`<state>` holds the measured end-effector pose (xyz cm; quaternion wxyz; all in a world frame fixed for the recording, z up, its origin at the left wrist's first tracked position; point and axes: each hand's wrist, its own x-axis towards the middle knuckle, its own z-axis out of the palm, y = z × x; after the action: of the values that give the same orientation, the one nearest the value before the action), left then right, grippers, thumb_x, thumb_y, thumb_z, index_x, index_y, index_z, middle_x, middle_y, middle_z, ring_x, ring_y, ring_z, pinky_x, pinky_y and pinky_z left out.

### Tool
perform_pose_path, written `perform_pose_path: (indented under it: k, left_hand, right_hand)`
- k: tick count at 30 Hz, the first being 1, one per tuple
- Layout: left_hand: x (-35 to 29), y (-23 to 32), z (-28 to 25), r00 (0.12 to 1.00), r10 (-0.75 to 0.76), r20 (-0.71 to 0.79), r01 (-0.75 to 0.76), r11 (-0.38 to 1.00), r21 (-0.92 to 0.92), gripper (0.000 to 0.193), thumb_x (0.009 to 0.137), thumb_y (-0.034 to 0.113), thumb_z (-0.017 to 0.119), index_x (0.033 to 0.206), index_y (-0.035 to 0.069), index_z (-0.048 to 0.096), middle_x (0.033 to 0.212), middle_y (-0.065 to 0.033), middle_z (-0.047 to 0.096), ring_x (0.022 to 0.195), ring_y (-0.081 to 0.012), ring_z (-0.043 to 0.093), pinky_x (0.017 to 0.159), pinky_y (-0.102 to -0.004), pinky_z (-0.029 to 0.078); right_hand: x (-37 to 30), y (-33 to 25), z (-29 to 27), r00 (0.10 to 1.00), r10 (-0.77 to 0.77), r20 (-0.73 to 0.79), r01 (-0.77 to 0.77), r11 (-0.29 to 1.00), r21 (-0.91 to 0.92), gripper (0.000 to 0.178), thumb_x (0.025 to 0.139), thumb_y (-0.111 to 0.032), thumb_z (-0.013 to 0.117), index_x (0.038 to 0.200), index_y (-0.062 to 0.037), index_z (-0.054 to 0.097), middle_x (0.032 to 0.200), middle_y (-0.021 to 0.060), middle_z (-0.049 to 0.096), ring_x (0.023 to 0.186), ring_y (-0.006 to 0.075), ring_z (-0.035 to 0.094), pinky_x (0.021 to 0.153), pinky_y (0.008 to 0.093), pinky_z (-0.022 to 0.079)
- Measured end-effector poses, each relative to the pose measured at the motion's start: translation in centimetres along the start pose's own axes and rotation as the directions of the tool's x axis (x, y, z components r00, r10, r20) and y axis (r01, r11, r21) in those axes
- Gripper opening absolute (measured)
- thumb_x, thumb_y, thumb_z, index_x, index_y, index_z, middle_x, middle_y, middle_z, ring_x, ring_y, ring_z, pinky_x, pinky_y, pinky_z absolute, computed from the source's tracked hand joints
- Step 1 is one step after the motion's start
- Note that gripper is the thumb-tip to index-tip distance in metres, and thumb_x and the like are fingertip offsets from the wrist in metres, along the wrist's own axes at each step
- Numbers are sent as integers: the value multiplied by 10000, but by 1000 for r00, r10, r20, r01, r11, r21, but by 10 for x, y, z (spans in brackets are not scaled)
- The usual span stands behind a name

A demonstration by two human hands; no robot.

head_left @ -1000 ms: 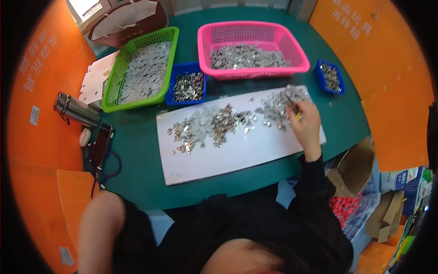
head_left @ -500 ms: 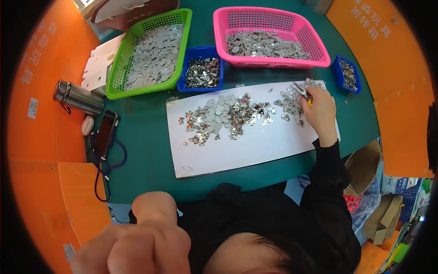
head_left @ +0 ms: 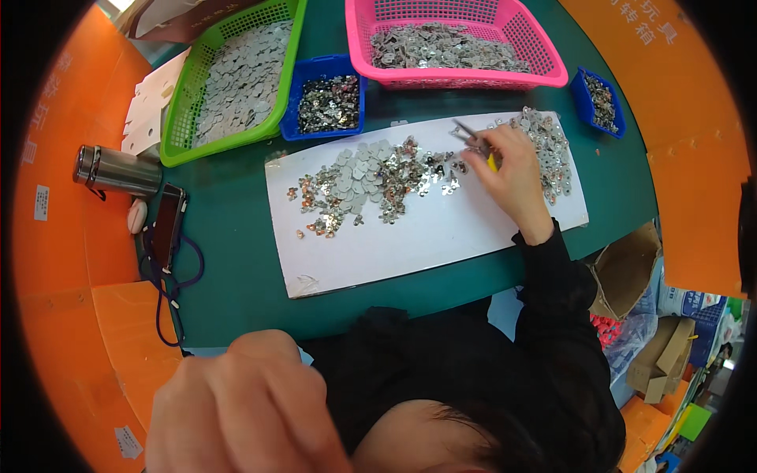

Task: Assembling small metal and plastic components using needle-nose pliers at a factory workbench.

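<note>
My right hand (head_left: 512,169) grips small yellow-handled pliers (head_left: 476,140), their grey prongs apart and pointing to the upper left. Below the prongs is a white board (head_left: 378,264). A mixed pile of small shiny metal pieces (head_left: 402,189), with flat grey discs (head_left: 359,173) among them, lies left of this hand. Another heap of small metal plates with holes (head_left: 552,154) is just right of it. Large and close in the lower left, my left hand (head_left: 236,406) is raised with its fingers curled; whatever they may hold is hidden.
At the back stand a green basket (head_left: 175,126) of grey discs, a blue bin (head_left: 325,132) of small parts, a pink basket (head_left: 465,79) of metal plates and a smaller blue bin (head_left: 582,110). On the left are a steel flask (head_left: 126,172) and a phone (head_left: 167,225) with a cord.
My right hand has moved left with the pliers, from the right-hand heap toward the board's middle. My left hand stays raised, its fingers more in view. The whole view has shifted slightly.
</note>
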<state>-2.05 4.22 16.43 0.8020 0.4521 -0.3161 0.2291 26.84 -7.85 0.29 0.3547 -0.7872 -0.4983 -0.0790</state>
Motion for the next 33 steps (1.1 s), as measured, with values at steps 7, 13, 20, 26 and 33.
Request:
perform_pose_path:
  k: [7, 13, 20, 26, 33]
  left_hand:
    - [-11, -50, -20, 908, 154, -389, -25, 948, 316, 403, 1056, 256, 473, 776, 14, 633, 722, -81, 653, 625, -186, 637, 585, -304, 500]
    - [0, -119, -107, 760, -180, -625, 591, 594, 547, 190, 986, 99, 551, 947, -52, 659, 863, -100, 684, 799, -193, 644, 753, -276, 483]
    - [3, -209, -164, 942, -286, -175, 208, 90, 974, 316, 909, 49, 575, 1216, 5, 633, 1239, -152, 648, 1172, -324, 593, 991, -417, 482]
    - [-12, -181, -133, 867, -448, -218, 253, 20, 967, 280, 894, 65, 596, 1159, -11, 644, 1231, -155, 639, 1177, -333, 588, 1007, -425, 475]
    - [-34, -162, -119, 859, -507, -77, 76, -22, 997, 280, 890, 115, 649, 1159, 38, 671, 1232, -140, 648, 1177, -292, 603, 1002, -402, 477]
  right_hand:
    - [-13, 4, -5, 987, -137, 89, 141, 989, -34, 228, 753, -148, 789, 866, -18, 640, 780, 87, 561, 785, 302, 533, 713, 415, 396]
    - [-18, 31, -31, 997, -39, 61, 46, 990, -133, 180, 791, -98, 735, 915, 0, 651, 805, 110, 584, 781, 308, 538, 695, 403, 412]
    - [-14, 21, -29, 997, 59, -54, -63, 995, -76, 185, 798, -95, 739, 945, -5, 672, 798, 107, 593, 781, 280, 546, 708, 373, 424]
    - [-9, 14, -22, 998, 58, -32, -56, 997, 55, 220, 812, -94, 742, 1017, -25, 704, 824, 77, 622, 792, 238, 555, 704, 334, 429]
    - [-11, 4, -15, 999, 1, 40, -5, 996, 86, 185, 832, -67, 731, 1008, -23, 696, 909, 86, 657, 794, 200, 562, 648, 305, 436]
